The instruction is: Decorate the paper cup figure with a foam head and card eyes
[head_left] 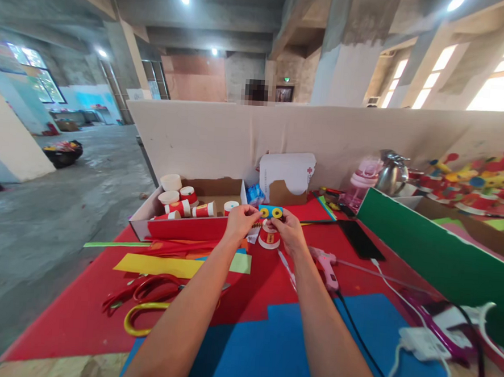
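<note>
Both arms reach forward over the red table covering. Between my left hand (244,219) and my right hand (289,230) is a small blue paper strip (270,208) bearing two yellow rings with dark centres. Each hand pinches one end of it. Just below the strip, a red and white paper cup (269,236) stands upside down on the table, partly behind the fingers of my right hand. Whether the strip touches the cup cannot be told. A pink glue gun (327,267) lies right of my right forearm.
Several paper cups lie in a cardboard box (190,227) at the back left. Scissors (146,313) and yellow paper (157,265) lie on the left. A phone (361,239), a green-sided box (436,245) and cables with a power strip (430,341) occupy the right.
</note>
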`<state>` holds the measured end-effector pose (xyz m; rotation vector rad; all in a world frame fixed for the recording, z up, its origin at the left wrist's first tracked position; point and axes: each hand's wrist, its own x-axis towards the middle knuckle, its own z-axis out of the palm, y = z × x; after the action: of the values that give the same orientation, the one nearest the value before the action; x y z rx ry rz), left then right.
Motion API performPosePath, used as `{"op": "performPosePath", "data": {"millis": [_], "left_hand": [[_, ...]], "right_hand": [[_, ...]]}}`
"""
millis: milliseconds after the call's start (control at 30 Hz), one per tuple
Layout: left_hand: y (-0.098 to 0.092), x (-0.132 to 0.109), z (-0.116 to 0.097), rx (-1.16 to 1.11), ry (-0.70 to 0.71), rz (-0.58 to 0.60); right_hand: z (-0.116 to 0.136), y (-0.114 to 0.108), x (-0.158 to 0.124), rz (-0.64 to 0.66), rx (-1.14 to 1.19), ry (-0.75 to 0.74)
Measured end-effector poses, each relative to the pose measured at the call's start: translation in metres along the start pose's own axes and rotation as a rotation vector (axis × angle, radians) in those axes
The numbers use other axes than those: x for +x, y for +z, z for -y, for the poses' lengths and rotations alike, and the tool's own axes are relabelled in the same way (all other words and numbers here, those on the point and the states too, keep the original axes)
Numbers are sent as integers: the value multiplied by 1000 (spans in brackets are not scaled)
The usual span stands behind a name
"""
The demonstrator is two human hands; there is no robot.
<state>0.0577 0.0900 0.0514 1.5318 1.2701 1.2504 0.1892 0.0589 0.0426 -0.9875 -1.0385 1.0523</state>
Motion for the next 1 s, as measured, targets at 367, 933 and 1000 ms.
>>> {"op": "performPosePath", "data": {"millis": [367,933,1000], "left_hand": [[1,2,5,9,24,-35],[-1,1,0,-15,58,-111],[-1,0,-4,-54,31,-109]], "right_hand": [[0,0,0,-11,-26,-19],[3,-1,-1,-2,-10,-6],[4,-3,-1,3,-8,-9]]}}
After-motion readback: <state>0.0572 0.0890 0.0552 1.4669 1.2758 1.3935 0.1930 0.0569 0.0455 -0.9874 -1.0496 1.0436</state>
